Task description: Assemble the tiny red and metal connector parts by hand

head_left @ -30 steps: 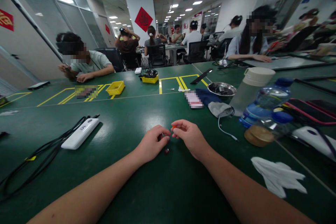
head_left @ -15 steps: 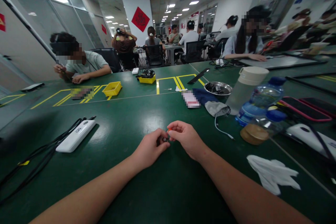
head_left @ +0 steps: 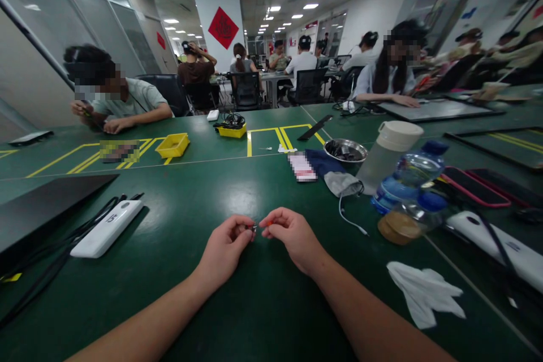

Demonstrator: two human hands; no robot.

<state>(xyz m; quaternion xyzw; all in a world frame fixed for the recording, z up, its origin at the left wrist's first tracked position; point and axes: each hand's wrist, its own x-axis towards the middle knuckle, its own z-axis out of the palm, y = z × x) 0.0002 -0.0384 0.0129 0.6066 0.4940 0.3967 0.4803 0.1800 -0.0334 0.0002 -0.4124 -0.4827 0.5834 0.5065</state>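
Left hand and right hand, each grip pinched on a tiny metal part; no legible writing.

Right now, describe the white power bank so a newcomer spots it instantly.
Start at the green table and look to the left of the person's left hand. The white power bank lies flat there beside a bundle of black cables. It is the only white slab on that side, long, with rounded ends and dark digits on top.

The dark green table top looked smooth and glossy; the round metal bowl shone; the white crumpled cloth was matt.
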